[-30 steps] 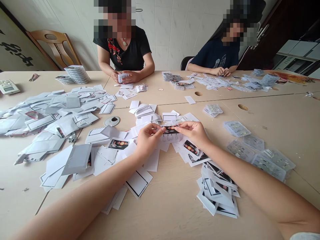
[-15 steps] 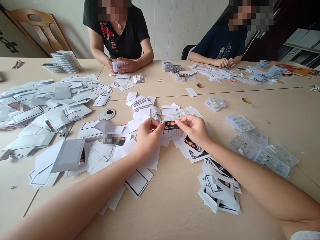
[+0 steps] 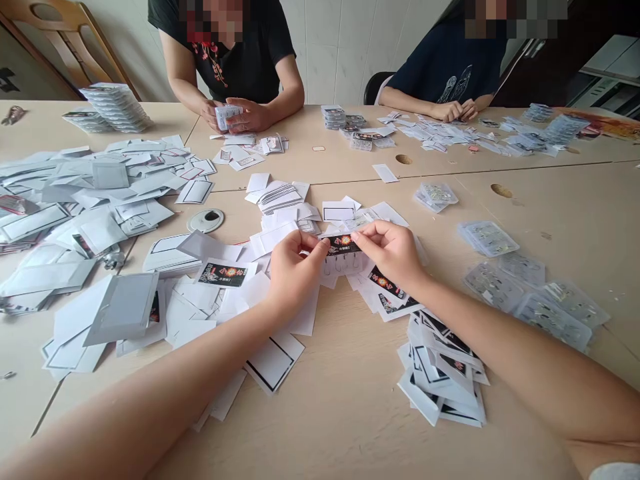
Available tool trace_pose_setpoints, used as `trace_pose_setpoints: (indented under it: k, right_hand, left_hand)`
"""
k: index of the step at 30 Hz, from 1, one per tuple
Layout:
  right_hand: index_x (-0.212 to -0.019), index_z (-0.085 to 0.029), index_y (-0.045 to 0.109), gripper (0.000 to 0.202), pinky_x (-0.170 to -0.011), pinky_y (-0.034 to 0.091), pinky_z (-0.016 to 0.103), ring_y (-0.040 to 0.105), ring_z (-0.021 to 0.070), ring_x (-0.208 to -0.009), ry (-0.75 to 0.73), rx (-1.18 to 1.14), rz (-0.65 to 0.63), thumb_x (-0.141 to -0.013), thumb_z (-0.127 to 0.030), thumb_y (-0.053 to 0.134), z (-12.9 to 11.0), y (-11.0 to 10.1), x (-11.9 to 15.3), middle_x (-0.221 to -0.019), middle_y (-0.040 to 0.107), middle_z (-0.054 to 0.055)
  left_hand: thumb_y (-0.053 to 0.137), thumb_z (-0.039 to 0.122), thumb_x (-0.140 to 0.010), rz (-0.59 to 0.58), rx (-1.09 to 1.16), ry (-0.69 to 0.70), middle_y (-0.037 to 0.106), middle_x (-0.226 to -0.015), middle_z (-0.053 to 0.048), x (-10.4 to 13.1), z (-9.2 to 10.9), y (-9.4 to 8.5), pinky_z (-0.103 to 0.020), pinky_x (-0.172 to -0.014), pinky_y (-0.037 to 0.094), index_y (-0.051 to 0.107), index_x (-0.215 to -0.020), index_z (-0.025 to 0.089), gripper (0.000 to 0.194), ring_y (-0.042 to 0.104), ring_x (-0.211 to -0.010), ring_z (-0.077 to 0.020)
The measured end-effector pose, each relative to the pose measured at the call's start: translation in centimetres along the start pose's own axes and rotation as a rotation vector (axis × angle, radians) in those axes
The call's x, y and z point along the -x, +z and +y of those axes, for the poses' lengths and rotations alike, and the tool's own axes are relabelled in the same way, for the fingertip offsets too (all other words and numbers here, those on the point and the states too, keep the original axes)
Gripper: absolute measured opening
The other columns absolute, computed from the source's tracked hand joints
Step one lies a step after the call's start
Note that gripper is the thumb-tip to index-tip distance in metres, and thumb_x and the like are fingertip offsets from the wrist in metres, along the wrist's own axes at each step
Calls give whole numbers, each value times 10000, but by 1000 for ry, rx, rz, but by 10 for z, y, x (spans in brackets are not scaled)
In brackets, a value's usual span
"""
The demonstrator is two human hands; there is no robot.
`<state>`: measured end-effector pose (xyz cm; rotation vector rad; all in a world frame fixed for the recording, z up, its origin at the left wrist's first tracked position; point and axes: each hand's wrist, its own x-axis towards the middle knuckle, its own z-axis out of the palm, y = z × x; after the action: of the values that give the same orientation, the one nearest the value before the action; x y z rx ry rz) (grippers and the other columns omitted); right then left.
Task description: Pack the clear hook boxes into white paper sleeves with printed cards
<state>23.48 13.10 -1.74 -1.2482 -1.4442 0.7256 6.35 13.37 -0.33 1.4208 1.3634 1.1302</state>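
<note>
It looks like an office used as a small workshop: a big desk (image 3: 345, 407) with cable holes (image 3: 501, 191), a wooden chair (image 3: 75, 41), and people (image 3: 250, 67) seated around heaped paper cards (image 3: 111, 175) and plastic boxes (image 3: 489, 238).

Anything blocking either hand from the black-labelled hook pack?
Nothing visible. The left hand pinches the black-labelled hook pack near its left end and the right hand near its right end. White papers lie around it on the table, none between fingers and pack.
</note>
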Motion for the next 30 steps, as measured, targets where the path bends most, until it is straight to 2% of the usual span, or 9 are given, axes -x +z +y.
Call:
trace_pose_setpoints:
  k: [12, 30]
  right_hand:
    - [-624, -173, 580, 207, -615, 508, 294, 626, 150, -630, -73, -7, 20, -773, -295, 655, 2, 1, 0, -688, 664, 41]
    - [-606, -177, 554, 214, -577, 486, 271, 581, 125, -595, -106, 50, 31, -782, -271, 632, 0, 1, 1, -630, 620, 13]
  left_hand:
    - [663, 350, -726, -1, 24, -2, 555, -644, 8, -1, -2, 1, -212, -526, 367, 529, -659, 165, 238, 465, -567, -88]
    - [665, 346, -729, -8, 28, -23, 557, -657, 8, -1, -1, 1, -210, -519, 365, 520, -654, 164, 244, 459, -567, -83]
